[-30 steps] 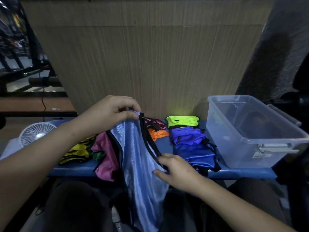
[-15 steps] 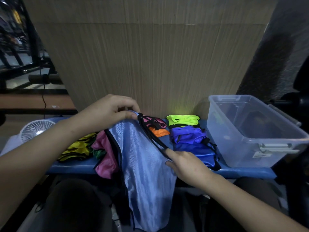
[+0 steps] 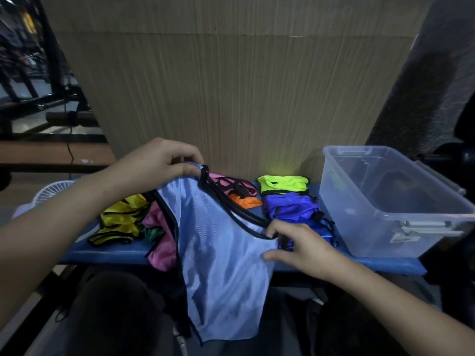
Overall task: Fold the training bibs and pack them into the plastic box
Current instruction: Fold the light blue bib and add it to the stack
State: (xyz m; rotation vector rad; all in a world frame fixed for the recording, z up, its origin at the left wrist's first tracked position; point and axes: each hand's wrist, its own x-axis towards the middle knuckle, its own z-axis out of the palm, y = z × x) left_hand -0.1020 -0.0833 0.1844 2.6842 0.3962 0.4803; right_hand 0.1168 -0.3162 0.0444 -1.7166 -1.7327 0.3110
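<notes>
The left hand pinches the light blue bib at its top strap, while the right hand, having slid outward along the black trim, now pinches its side edge, spreading it flat for folding. Right of the bib, the plastic box waits on the bench.

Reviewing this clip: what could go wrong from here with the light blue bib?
1. The light blue bib hangs off the bench edge; if the left hand or right hand lets go, it may slide to the floor.
2. Its black straps lie near the pink bib and may tangle.
</notes>
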